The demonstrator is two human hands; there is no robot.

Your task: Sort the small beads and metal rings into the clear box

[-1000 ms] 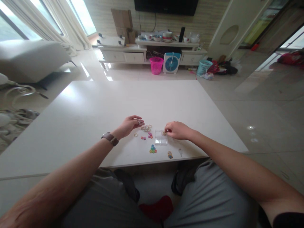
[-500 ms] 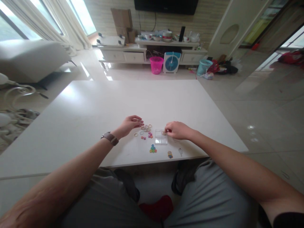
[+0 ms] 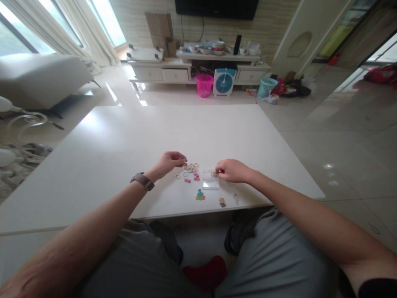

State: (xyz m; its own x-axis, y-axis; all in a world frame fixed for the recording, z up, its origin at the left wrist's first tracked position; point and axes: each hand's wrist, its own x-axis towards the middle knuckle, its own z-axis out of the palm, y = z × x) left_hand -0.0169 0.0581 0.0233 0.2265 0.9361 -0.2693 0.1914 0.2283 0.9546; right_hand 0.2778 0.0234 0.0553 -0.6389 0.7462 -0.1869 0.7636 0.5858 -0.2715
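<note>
My left hand (image 3: 171,160) is closed in a pinch on a thin ring (image 3: 183,159) just above a small pile of rings (image 3: 190,167). Two single rings lie beside that pile. My right hand (image 3: 231,170) has its fingers closed at the upper right compartment of a clear divided box (image 3: 211,185), with a pale ring (image 3: 214,174) at the fingertips. Pink and orange flower-like pieces (image 3: 196,176) lie left of the box. Blue, green and yellow pieces (image 3: 200,195) form a cluster in front of it. Near the table edge are a yellow-and-blue figure charm (image 3: 222,202) and a pale charm (image 3: 236,199).
Everything lies on a white table (image 3: 173,128), its front edge just before my knees. Beyond it stand a pink basket (image 3: 204,85), a blue fan (image 3: 223,82), a light blue basket (image 3: 266,87) and a low cabinet (image 3: 175,74) with dishes on top.
My left hand has turned slightly, its fingers drawing closer together around the ring. My right hand stays at the box almost unmoved.
</note>
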